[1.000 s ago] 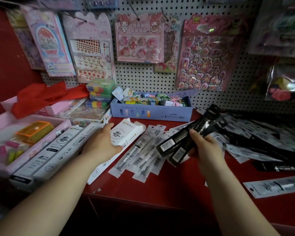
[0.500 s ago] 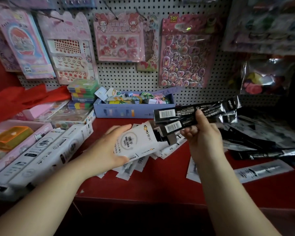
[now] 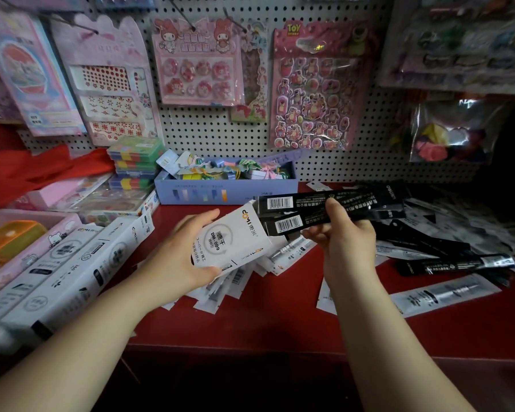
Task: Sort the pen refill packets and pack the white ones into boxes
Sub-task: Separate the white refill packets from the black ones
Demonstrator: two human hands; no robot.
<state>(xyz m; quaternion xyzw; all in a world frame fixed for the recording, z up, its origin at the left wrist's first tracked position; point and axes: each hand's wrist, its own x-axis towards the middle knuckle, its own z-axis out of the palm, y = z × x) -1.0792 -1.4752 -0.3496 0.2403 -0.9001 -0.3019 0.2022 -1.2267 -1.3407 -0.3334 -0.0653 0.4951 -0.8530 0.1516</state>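
Red shelf (image 3: 280, 322): left hand (image 3: 176, 263) grips box (image 3: 235, 242) (right hand (image 3: 345, 242), black packets (image 3: 354, 203)).

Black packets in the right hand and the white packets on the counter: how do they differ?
Colour: the black packets are dark; the white packets are pale. Pose: the right hand holds the black packets in the air; the white packets lie fanned on the red counter. Both are long, slim and carry barcodes.

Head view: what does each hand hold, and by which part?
Left hand grips white box by its lower end; right hand pinches black packets near their middle.
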